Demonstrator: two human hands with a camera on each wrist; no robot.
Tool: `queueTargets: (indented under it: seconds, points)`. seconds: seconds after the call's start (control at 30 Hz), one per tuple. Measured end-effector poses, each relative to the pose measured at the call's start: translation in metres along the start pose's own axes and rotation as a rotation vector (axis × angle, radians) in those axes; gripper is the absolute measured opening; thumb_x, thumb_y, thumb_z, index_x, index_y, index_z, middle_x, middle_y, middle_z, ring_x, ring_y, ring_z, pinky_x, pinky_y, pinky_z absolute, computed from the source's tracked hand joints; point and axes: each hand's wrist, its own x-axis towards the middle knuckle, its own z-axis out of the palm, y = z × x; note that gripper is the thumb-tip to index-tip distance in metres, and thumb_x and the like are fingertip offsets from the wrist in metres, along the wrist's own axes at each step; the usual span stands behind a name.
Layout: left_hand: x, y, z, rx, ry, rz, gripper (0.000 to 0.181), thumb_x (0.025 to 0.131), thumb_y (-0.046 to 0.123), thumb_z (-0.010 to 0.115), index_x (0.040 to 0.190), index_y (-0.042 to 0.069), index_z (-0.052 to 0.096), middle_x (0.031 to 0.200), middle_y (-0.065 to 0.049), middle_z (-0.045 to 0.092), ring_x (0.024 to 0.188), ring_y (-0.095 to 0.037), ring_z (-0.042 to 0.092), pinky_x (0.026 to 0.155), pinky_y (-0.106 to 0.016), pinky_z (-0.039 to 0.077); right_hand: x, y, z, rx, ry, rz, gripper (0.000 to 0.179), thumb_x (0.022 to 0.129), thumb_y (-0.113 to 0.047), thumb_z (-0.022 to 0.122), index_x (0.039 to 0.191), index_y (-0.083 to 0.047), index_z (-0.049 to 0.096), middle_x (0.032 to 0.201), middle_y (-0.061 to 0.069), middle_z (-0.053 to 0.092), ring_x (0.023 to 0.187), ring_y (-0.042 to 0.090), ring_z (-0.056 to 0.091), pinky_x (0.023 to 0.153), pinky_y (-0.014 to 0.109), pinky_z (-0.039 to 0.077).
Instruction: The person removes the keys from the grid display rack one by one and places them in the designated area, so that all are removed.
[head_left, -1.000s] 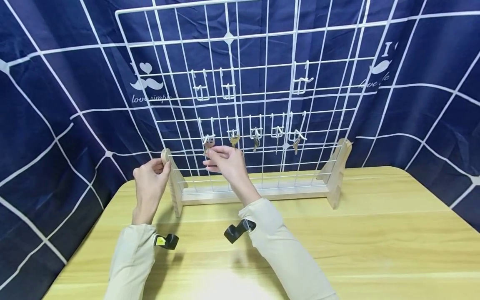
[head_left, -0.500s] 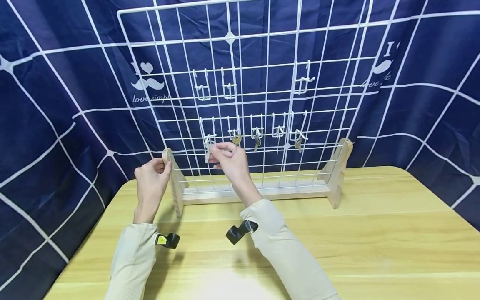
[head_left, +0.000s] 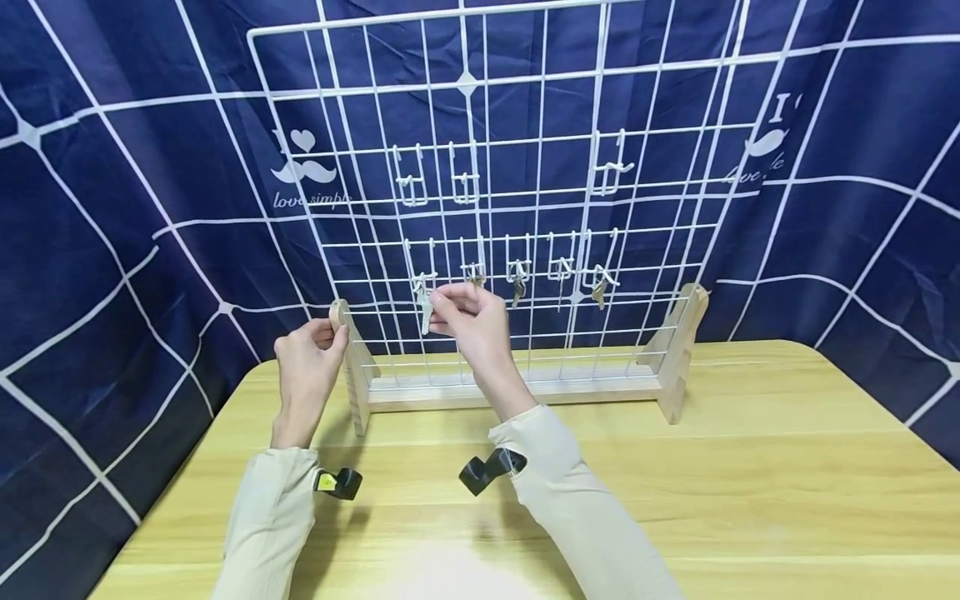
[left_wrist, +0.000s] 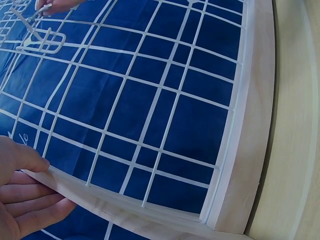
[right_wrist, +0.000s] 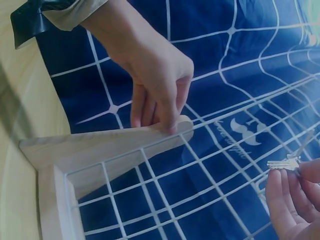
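Observation:
My right hand (head_left: 474, 321) pinches a silver key (head_left: 425, 317) at the leftmost hook (head_left: 422, 279) of the lower row on a white wire grid. In the right wrist view the key (right_wrist: 283, 163) lies between thumb and fingertips, its toothed blade sticking out, close to a hook. My left hand (head_left: 309, 358) grips the top of the grid stand's left wooden post (head_left: 351, 367); the left wrist view has its thumb on the near side and fingers behind. Right of the pinched key, several other keys hang on hooks, among them a brass one (head_left: 600, 292).
The upper row has three hooks with no keys, one of them a white hook (head_left: 613, 169) at right. A wooden base (head_left: 517, 393) and right post (head_left: 682, 358) hold the grid on a wood-grain table (head_left: 750, 467). A dark blue patterned curtain (head_left: 862, 208) surrounds it.
My right fingers have shifted slightly right, and the key's silver blade now shows beside them. The left hand keeps its hold on the post. The head view has shifted a little.

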Motion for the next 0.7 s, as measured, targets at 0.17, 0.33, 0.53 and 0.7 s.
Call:
queueTargets:
  seconds: [0.17,0.33,0.53,0.7]
  points:
    - [0.0,-0.001,0.0,-0.004,0.009,0.011,0.018,0.097,-0.001,0.071,0.102,-0.017,0.077,0.091,-0.031,0.077,0.086,-0.046,0.079,0.069,-0.004,0.04,-0.002,-0.004,-0.003,-0.019,-0.006,-0.032,0.005,0.1,0.009,0.072,0.104,0.011,0.074,0.094,0.016,0.077,0.07,0.01,0.071,0.075,0.029,0.065]
    - [0.0,-0.001,0.0,0.001,0.014,0.012,0.018,0.096,-0.001,0.071,0.102,-0.018,0.077,0.091,-0.031,0.077,0.086,-0.046,0.079,0.068,-0.003,0.039,-0.006,-0.006,-0.005,-0.044,-0.028,-0.08,0.004,0.097,0.01,0.074,0.1,0.01,0.076,0.092,0.015,0.078,0.069,0.009,0.071,0.076,0.03,0.065]
    - [-0.001,0.0,0.0,0.006,0.016,0.008,0.019,0.097,-0.001,0.07,0.102,-0.019,0.076,0.093,-0.031,0.077,0.086,-0.046,0.079,0.075,-0.025,0.059,-0.011,-0.011,-0.006,-0.067,-0.057,-0.109,0.005,0.097,0.009,0.074,0.1,0.012,0.076,0.089,0.013,0.077,0.069,0.009,0.07,0.076,0.031,0.065]
    - [-0.002,0.002,0.001,-0.004,0.01,0.007,0.019,0.097,-0.002,0.07,0.103,-0.019,0.076,0.095,-0.032,0.077,0.087,-0.046,0.079,0.081,-0.05,0.063,-0.015,-0.017,-0.006,-0.072,-0.059,-0.115,0.004,0.096,0.011,0.074,0.099,0.009,0.077,0.089,0.013,0.077,0.069,0.009,0.07,0.075,0.03,0.065]
